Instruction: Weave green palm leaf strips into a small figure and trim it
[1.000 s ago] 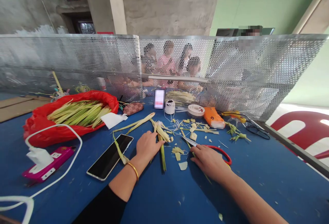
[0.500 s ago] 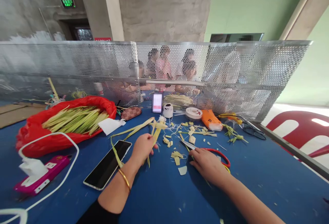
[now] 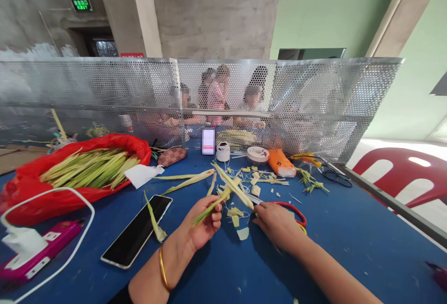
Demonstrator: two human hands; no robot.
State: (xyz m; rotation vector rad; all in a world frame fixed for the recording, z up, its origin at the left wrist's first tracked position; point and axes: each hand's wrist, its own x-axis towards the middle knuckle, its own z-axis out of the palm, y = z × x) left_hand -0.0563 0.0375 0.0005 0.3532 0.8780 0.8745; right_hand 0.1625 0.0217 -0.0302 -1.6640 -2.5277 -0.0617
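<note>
My left hand (image 3: 204, 222) is turned partly palm up, closed around a pale green-yellow leaf strip (image 3: 213, 206). A wider pale strip (image 3: 233, 185) crosses over that one, its lower end close to my right fingers; whether it is gripped cannot be made out. Above the blue tabletop my right hand (image 3: 277, 225) is curled over the middle of the scissors (image 3: 293, 210), whose red and yellow handles stick out to the right. The blades point toward the leaf scraps, partly hidden. Small cut pieces (image 3: 235, 220) and white threads lie between my hands.
At left, a red plastic bag (image 3: 24, 173) holds many leaf strips. A phone (image 3: 136, 232) lies flat with a loose strip (image 3: 155, 220) on it. A power strip (image 3: 42, 250) and cable are nearer. Thread spool (image 3: 222, 152), tape roll (image 3: 257, 154) and orange packet (image 3: 280, 162) stand before the perforated metal screen (image 3: 139, 85).
My left hand has turned its palm upward, and the strips in front of it now cross. A strip that trailed over my wrist lies on the phone. My right hand stays at the scissors.
</note>
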